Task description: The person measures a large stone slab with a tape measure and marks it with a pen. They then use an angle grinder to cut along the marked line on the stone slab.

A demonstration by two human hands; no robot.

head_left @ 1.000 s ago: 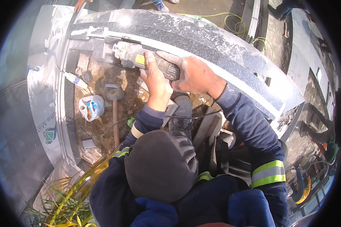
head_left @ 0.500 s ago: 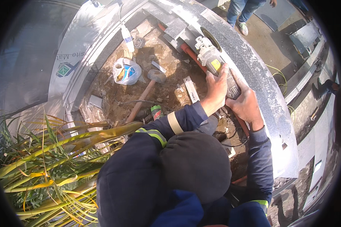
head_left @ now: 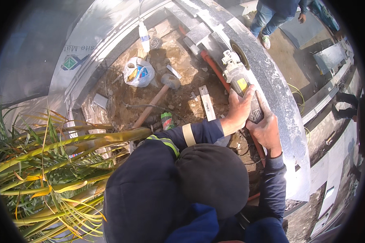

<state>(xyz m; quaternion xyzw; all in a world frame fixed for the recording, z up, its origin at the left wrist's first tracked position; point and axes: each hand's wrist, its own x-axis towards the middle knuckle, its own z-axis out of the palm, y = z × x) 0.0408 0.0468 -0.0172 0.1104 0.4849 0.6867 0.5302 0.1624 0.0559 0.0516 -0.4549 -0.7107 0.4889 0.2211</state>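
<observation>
An angle grinder (head_left: 236, 74) with a grey body and a yellow label is gripped in both my hands. My left hand (head_left: 240, 108) wraps around the middle of its body, and my right hand (head_left: 267, 130) holds the rear end. At the far end, the round dark disc (head_left: 240, 54) stands on edge against a curved grey speckled stone slab (head_left: 267, 69). Whether the disc touches or cuts the stone, I cannot tell. White dust coats the slab's inner edge beside the tool.
On the dirt to the left lie a mallet (head_left: 171, 81), a white plastic bag (head_left: 138, 72), a marked flat bar (head_left: 207, 103) and a green can (head_left: 166, 120). An orange pipe (head_left: 215, 69) runs along the slab. Palm fronds (head_left: 48, 174) crowd the lower left. Another person (head_left: 271, 18) stands beyond the slab.
Along the slab, the grinder and both my hands have come nearer to me and slightly to the right. The view has shifted a little. My grip looks the same.
</observation>
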